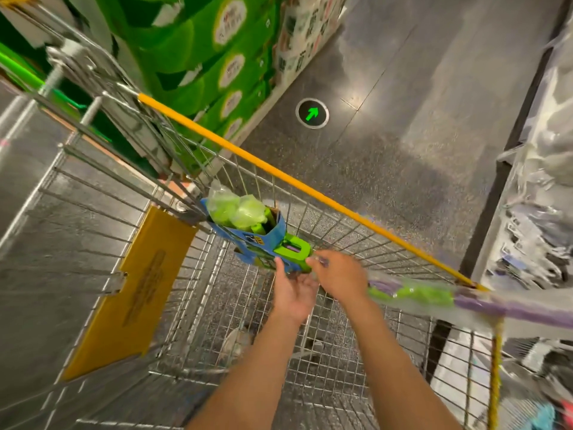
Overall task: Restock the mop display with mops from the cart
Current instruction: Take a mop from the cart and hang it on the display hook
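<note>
A mop (263,240) lies across the wire cart (102,193), its lime-green head in clear plastic and a blue cardboard sleeve pointing to the cart's far corner. Its purple and green wrapped handle (465,301) runs out over the cart's right rim. My left hand (293,290) is under the green plastic block of the mop, palm up, thumb on the blue sleeve. My right hand (339,276) grips the handle just behind that block.
The cart has a yellow rim bar (279,172) and a yellow placard (136,290) on its folded seat flap. Green packaged goods (198,57) stack on the left. Plastic-wrapped goods on a shelf (539,212) line the right. A green floor arrow (312,113) marks the grey aisle.
</note>
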